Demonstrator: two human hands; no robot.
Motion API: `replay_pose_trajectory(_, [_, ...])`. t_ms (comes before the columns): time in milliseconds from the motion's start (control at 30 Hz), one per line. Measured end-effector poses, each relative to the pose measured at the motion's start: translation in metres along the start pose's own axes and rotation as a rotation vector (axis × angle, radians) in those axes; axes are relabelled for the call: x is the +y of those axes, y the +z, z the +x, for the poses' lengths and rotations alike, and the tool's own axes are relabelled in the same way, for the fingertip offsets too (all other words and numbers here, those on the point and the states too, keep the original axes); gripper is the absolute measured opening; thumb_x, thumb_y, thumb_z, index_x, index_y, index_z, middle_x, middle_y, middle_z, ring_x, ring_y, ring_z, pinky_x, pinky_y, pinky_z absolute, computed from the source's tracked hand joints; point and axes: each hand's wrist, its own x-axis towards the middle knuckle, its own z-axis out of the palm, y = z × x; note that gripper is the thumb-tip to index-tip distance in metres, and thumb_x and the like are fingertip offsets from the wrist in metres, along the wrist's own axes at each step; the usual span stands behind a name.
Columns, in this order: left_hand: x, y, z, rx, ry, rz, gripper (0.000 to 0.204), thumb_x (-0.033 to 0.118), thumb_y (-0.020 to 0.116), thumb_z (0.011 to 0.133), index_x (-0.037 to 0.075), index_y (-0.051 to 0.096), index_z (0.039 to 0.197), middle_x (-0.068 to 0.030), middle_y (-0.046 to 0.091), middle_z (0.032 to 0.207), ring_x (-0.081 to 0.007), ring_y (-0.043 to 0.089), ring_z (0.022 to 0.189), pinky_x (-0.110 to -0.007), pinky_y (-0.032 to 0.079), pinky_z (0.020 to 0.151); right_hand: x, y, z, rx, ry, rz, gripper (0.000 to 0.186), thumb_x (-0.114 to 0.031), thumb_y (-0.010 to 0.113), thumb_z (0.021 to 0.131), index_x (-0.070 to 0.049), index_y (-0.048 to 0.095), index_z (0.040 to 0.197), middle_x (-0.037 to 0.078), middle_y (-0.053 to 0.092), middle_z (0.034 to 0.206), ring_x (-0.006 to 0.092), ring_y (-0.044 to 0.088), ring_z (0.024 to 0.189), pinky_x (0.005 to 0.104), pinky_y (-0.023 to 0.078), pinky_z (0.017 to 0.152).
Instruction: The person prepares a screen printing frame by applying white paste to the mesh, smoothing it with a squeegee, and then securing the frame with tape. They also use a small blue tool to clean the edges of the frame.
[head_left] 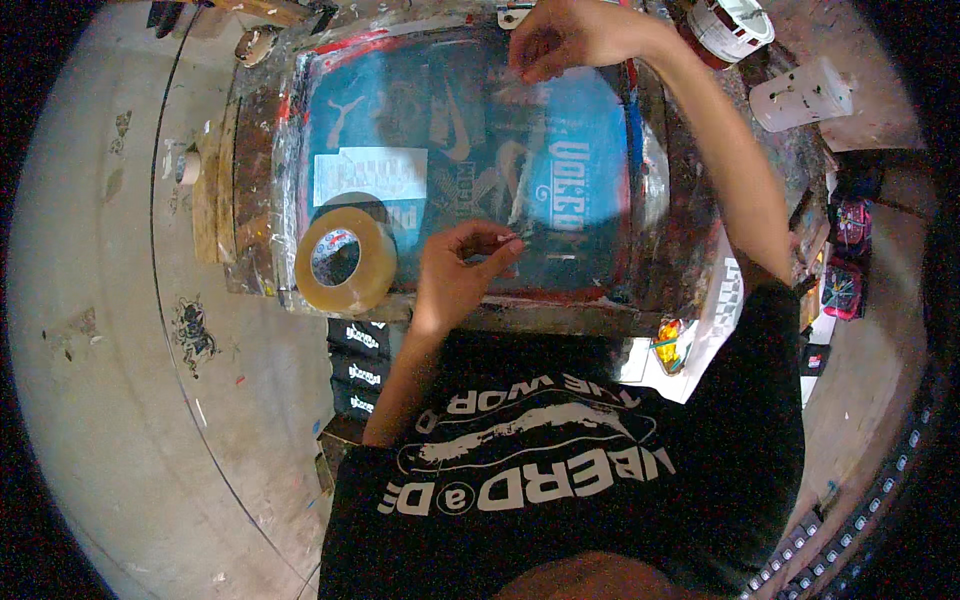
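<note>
A screen-printing frame with blue mesh and pale lettering and logos lies before me. Over its near middle, my left hand has thumb and fingertips pinched together, with a small clear or whitish bit at the tips that I cannot make out. At the far edge, my right hand is bent down with its fingers curled together; whatever they pinch is hidden. A large roll of clear tape rests on the near left corner of the frame. Beyond the roll lies a white sheet of paper on the mesh.
A white paint-stained bucket and a translucent plastic cup stand at the far right. Wooden boards edge the left side of the bench. Black printed items lie below its near edge. Concrete floor spreads to the left.
</note>
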Motion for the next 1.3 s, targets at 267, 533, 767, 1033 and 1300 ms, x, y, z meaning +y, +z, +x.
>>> replay_pose_trajectory(267, [-0.039, 0.0, 0.007, -0.009, -0.074, 0.164, 0.018, 0.011, 0.071, 0.091, -0.002, 0.064, 0.103, -0.0098, 0.073, 0.082, -0.0164, 0.072, 0.075, -0.03, 0.056, 0.063, 0.079, 0.029, 0.03, -0.19, 0.193, -0.181, 0.038, -0.03, 0.07, 0.088, -0.002, 0.071, 0.114, 0.01, 0.074, 0.106, 0.023, 0.07, 0.095, 0.0376, 0.056, 0.081])
replay_pose_trajectory(533, [-0.059, -0.007, 0.009, -0.076, -0.12, 0.212, 0.02, 0.013, 0.073, 0.089, -0.001, 0.062, 0.099, -0.0132, 0.072, 0.08, -0.0182, 0.071, 0.074, -0.032, 0.055, 0.065, 0.092, 0.035, 0.031, -0.104, 0.224, -0.091, 0.037, -0.021, 0.083, 0.073, -0.006, 0.077, 0.106, 0.009, 0.077, 0.1, 0.0174, 0.071, 0.088, 0.0341, 0.055, 0.079])
replay_pose_trajectory(767, [-0.048, -0.006, 0.003, -0.056, -0.113, 0.28, 0.027, 0.015, 0.076, 0.087, 0.0, 0.059, 0.101, -0.0146, 0.072, 0.08, -0.0187, 0.07, 0.07, -0.033, 0.054, 0.063, 0.084, 0.033, 0.034, -0.118, 0.409, -0.03, 0.028, -0.021, 0.083, 0.079, -0.006, 0.078, 0.102, 0.006, 0.077, 0.096, 0.0148, 0.07, 0.086, 0.0299, 0.055, 0.077])
replay_pose_trajectory(1033, [-0.058, -0.008, 0.007, -0.055, -0.136, 0.221, 0.037, 0.013, 0.078, 0.084, 0.001, 0.051, 0.106, -0.0158, 0.073, 0.08, -0.0212, 0.071, 0.067, -0.034, 0.053, 0.059, 0.094, 0.037, 0.038, -0.112, 0.38, 0.019, 0.027, -0.022, 0.086, 0.078, -0.006, 0.079, 0.098, 0.005, 0.076, 0.09, 0.0144, 0.068, 0.083, 0.0305, 0.054, 0.077])
replay_pose_trajectory(1300, [-0.053, -0.007, 0.006, -0.026, -0.069, 0.369, 0.042, 0.016, 0.079, 0.082, 0.0, 0.05, 0.108, -0.0181, 0.073, 0.08, -0.0257, 0.073, 0.073, -0.036, 0.055, 0.063, 0.095, 0.037, 0.039, -0.12, 0.372, 0.026, 0.027, -0.022, 0.086, 0.077, -0.005, 0.078, 0.096, 0.005, 0.076, 0.089, 0.0147, 0.068, 0.081, 0.0307, 0.053, 0.077])
